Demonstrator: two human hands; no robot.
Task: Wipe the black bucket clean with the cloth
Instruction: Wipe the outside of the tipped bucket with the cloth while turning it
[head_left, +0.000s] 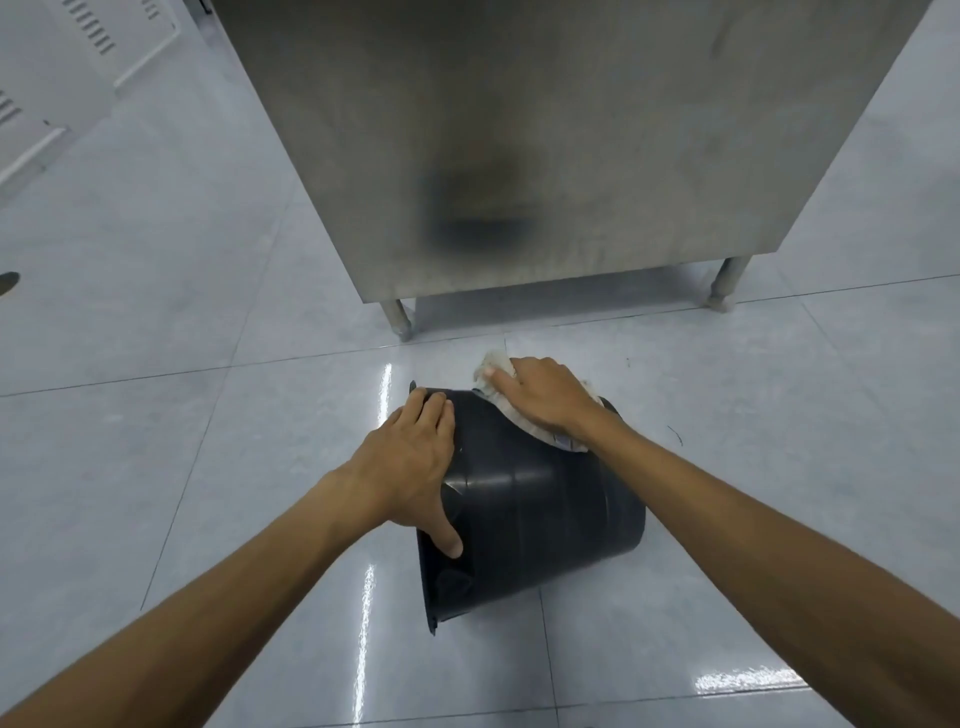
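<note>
The black bucket (540, 509) lies on its side on the tiled floor, its open mouth facing left. My left hand (410, 462) grips the bucket near the rim, fingers over the top and thumb on the side wall. My right hand (545, 397) presses a whitish cloth (524, 421) flat against the far upper side of the bucket, close to its base. Part of the cloth sticks out beyond my fingertips; the rest is hidden under my palm.
A stainless steel cabinet (545, 156) on short legs (397, 319) stands just beyond the bucket. A white vented panel (67, 67) lies at the far left. Glossy grey floor tiles (156, 467) surround the bucket on all sides.
</note>
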